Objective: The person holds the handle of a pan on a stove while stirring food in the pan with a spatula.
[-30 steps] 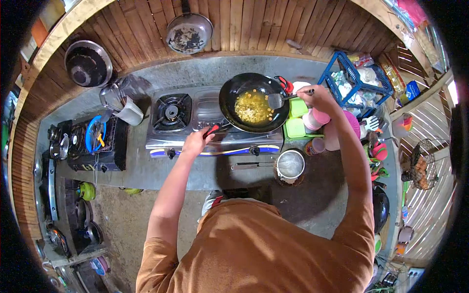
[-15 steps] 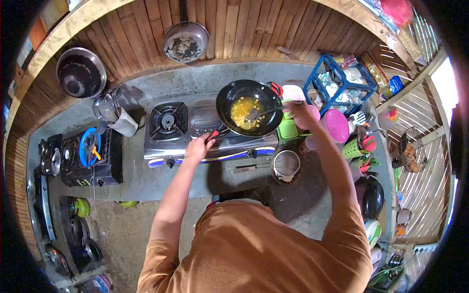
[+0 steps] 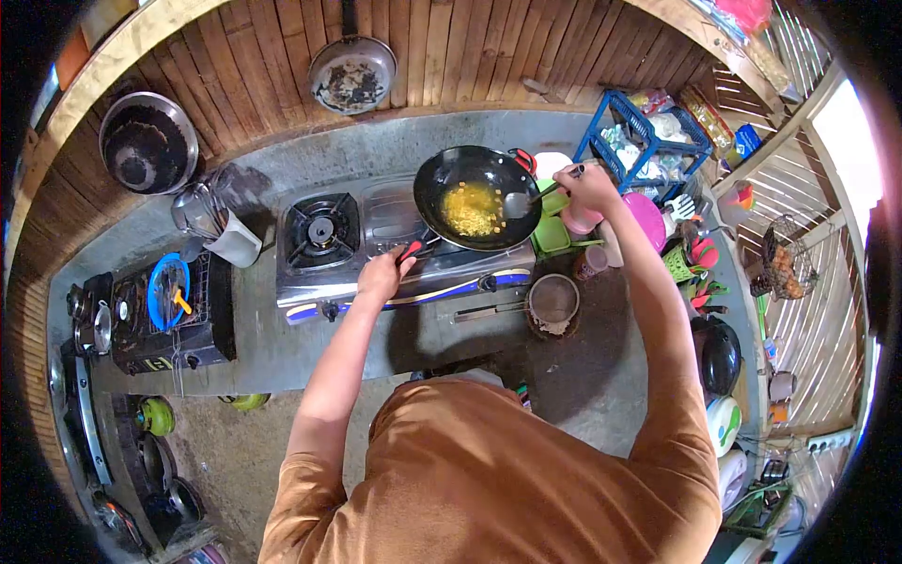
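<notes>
A black wok (image 3: 437, 179) sits over the right side of the gas stove (image 3: 376, 282). Inside it, small chopped pieces (image 3: 473, 216) lie in yellow oil. My left hand (image 3: 381, 275) is closed around the wok's red and black handle (image 3: 412, 250) at the front left. On the other side, my right hand (image 3: 584, 188) grips the upper end of a spatula (image 3: 518, 205), whose blade is at the wok's right inner wall, beside the oil. The red side grip (image 3: 523, 162) of the wok points to the back right.
Left of the wok is a bare burner (image 3: 320, 230). A strainer (image 3: 553, 299) rests on a container in front of the stove's right end. Green containers (image 3: 552, 235), a pink lid (image 3: 645, 219) and a blue rack (image 3: 648, 141) stand to the right. Pans hang on the wall.
My right hand has drawn the spatula up and back from the middle of the oil to the wok's right wall. The left hand keeps its hold on the handle.
</notes>
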The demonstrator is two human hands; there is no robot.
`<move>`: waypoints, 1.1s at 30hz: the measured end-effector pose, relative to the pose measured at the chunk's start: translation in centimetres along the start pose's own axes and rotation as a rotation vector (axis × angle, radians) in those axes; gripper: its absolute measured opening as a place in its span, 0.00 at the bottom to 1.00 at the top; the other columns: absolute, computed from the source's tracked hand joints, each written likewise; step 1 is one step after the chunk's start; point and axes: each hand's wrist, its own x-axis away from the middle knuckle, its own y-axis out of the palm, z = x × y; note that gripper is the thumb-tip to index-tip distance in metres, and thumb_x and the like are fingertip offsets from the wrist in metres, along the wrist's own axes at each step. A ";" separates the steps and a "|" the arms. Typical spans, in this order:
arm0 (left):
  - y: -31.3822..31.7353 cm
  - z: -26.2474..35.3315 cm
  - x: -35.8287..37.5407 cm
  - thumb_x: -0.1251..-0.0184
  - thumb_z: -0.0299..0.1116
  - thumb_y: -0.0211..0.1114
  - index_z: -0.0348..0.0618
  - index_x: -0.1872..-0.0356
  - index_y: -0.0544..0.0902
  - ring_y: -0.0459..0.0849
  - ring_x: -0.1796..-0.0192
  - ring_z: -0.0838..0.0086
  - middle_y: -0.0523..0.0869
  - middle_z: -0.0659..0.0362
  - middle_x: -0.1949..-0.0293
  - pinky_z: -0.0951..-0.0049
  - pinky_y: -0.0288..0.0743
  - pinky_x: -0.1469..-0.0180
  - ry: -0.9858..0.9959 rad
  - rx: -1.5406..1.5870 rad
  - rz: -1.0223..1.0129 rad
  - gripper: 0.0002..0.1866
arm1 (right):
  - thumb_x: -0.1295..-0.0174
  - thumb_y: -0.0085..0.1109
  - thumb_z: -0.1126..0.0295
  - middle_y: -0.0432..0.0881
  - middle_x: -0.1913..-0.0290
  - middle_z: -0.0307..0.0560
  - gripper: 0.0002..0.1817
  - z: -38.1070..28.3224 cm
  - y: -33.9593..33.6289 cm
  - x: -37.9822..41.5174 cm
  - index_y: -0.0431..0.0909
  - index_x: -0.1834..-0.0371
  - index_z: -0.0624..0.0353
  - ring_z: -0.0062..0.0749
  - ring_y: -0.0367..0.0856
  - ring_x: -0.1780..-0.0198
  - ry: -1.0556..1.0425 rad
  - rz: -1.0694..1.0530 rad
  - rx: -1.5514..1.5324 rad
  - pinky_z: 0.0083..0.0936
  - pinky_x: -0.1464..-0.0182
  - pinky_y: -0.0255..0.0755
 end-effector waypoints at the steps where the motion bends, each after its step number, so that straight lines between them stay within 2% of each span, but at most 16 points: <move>1: -0.2 0.0 -0.1 0.32 0.56 0.57 0.51 0.42 0.80 0.83 0.53 0.46 0.85 0.41 0.58 0.51 0.76 0.49 0.009 -0.008 -0.005 0.26 | 0.37 0.59 0.60 0.85 0.75 0.49 0.16 -0.2 -0.6 -0.1 0.85 0.67 0.64 0.31 0.83 0.72 -0.008 -0.027 0.031 0.29 0.65 0.76; 4: -0.9 0.1 0.1 0.32 0.57 0.57 0.50 0.42 0.80 0.84 0.54 0.46 0.85 0.41 0.59 0.51 0.76 0.49 0.052 0.006 0.005 0.27 | 0.38 0.58 0.61 0.84 0.78 0.47 0.15 -0.1 -1.0 -0.3 0.85 0.69 0.64 0.31 0.81 0.78 -0.124 -0.057 0.045 0.28 0.69 0.75; 6: -0.9 -0.2 -0.1 0.33 0.58 0.57 0.48 0.42 0.80 0.84 0.53 0.46 0.85 0.41 0.59 0.51 0.76 0.49 0.049 0.000 0.020 0.28 | 0.39 0.59 0.62 0.85 0.78 0.45 0.15 0.1 -0.5 -0.4 0.85 0.70 0.63 0.27 0.80 0.79 0.002 -0.125 -0.148 0.25 0.73 0.74; 8: -1.0 -0.2 -0.2 0.33 0.58 0.57 0.48 0.43 0.80 0.84 0.53 0.46 0.85 0.41 0.59 0.51 0.76 0.49 0.028 0.000 0.001 0.28 | 0.38 0.59 0.62 0.85 0.77 0.44 0.14 0.4 0.5 -0.7 0.86 0.69 0.62 0.23 0.78 0.80 0.074 -0.158 -0.171 0.22 0.75 0.72; 10: -0.9 -0.3 -0.3 0.33 0.58 0.58 0.49 0.43 0.81 0.84 0.53 0.46 0.86 0.42 0.59 0.51 0.76 0.49 0.014 -0.015 -0.001 0.27 | 0.38 0.59 0.60 0.86 0.75 0.44 0.14 -1.1 1.4 0.4 0.86 0.65 0.60 0.23 0.78 0.79 0.262 -0.140 -0.387 0.21 0.75 0.71; 12: -1.1 -0.2 -0.4 0.32 0.56 0.57 0.54 0.41 0.79 0.84 0.50 0.49 0.86 0.44 0.55 0.52 0.76 0.46 -0.013 -0.008 -0.057 0.25 | 0.38 0.59 0.59 0.87 0.73 0.44 0.14 -1.8 3.3 0.9 0.86 0.63 0.58 0.22 0.78 0.77 0.282 -0.101 -0.429 0.21 0.75 0.69; 14: -1.6 0.2 -0.3 0.32 0.56 0.57 0.54 0.43 0.80 0.84 0.51 0.50 0.86 0.45 0.56 0.52 0.77 0.47 -0.011 -0.040 -0.065 0.24 | 0.37 0.59 0.58 0.87 0.71 0.43 0.14 -2.0 5.2 1.7 0.85 0.62 0.56 0.22 0.78 0.76 0.376 -0.073 -0.612 0.21 0.76 0.66; 15: -1.7 0.4 -0.3 0.32 0.56 0.57 0.54 0.43 0.80 0.84 0.51 0.50 0.86 0.45 0.56 0.52 0.77 0.47 -0.011 -0.036 -0.063 0.24 | 0.38 0.61 0.63 0.86 0.66 0.47 0.14 -2.9 5.5 2.2 0.81 0.59 0.64 0.29 0.84 0.67 0.360 -0.046 -0.738 0.24 0.72 0.72; 18: -1.9 0.5 -0.1 0.32 0.55 0.57 0.55 0.44 0.80 0.84 0.52 0.50 0.86 0.46 0.57 0.52 0.77 0.47 -0.022 -0.039 -0.073 0.23 | 0.37 0.60 0.63 0.85 0.65 0.44 0.13 -2.5 6.4 2.4 0.81 0.60 0.64 0.29 0.84 0.69 0.367 0.069 -0.824 0.22 0.72 0.72; 22: -1.4 -0.1 -0.4 0.33 0.55 0.59 0.53 0.44 0.81 0.84 0.55 0.46 0.86 0.43 0.59 0.51 0.77 0.51 0.018 -0.011 -0.020 0.24 | 0.36 0.61 0.61 0.87 0.71 0.43 0.12 -0.7 4.8 2.0 0.83 0.62 0.59 0.22 0.81 0.74 0.234 0.208 -0.842 0.20 0.75 0.68; 24: -1.4 -0.1 -0.3 0.33 0.55 0.59 0.53 0.45 0.82 0.84 0.55 0.46 0.86 0.43 0.59 0.51 0.77 0.51 0.024 -0.012 -0.021 0.24 | 0.36 0.59 0.62 0.87 0.69 0.43 0.14 -1.0 1.8 2.7 0.85 0.60 0.63 0.26 0.84 0.73 0.225 0.121 -0.474 0.23 0.73 0.74; 28: -1.5 -0.2 -0.3 0.33 0.55 0.58 0.53 0.44 0.80 0.84 0.52 0.49 0.86 0.46 0.57 0.51 0.77 0.48 0.005 -0.019 -0.043 0.23 | 0.39 0.59 0.60 0.87 0.72 0.43 0.13 0.1 -0.3 3.3 0.87 0.63 0.57 0.26 0.84 0.75 0.295 0.058 -0.284 0.25 0.70 0.75; 29: -1.5 -0.2 -0.3 0.33 0.55 0.58 0.53 0.44 0.80 0.84 0.52 0.49 0.86 0.46 0.57 0.51 0.77 0.48 0.004 -0.019 -0.043 0.23 | 0.40 0.59 0.61 0.87 0.73 0.42 0.13 0.6 -0.3 3.4 0.87 0.64 0.58 0.27 0.84 0.74 0.270 0.042 -0.225 0.25 0.69 0.76; 30: -1.4 -0.3 -0.4 0.33 0.55 0.58 0.53 0.44 0.80 0.84 0.52 0.49 0.86 0.45 0.57 0.51 0.77 0.48 0.010 -0.014 -0.041 0.24 | 0.40 0.59 0.61 0.87 0.73 0.42 0.13 1.5 0.4 3.4 0.87 0.64 0.58 0.27 0.84 0.74 0.270 0.042 -0.225 0.25 0.69 0.76; 32: -1.1 -0.5 -0.5 0.33 0.55 0.58 0.52 0.44 0.80 0.84 0.52 0.48 0.86 0.45 0.57 0.51 0.77 0.48 0.015 -0.007 -0.038 0.24 | 0.34 0.55 0.65 0.84 0.77 0.41 0.14 3.5 2.1 3.6 0.87 0.64 0.62 0.21 0.79 0.78 0.119 0.078 -0.182 0.21 0.74 0.71; 33: -0.9 -0.7 -0.5 0.33 0.55 0.58 0.52 0.44 0.80 0.84 0.52 0.48 0.86 0.45 0.56 0.51 0.77 0.48 0.029 0.000 -0.018 0.24 | 0.32 0.54 0.63 0.85 0.75 0.41 0.15 2.2 2.6 4.3 0.86 0.61 0.63 0.21 0.78 0.78 0.186 0.087 -0.404 0.20 0.75 0.70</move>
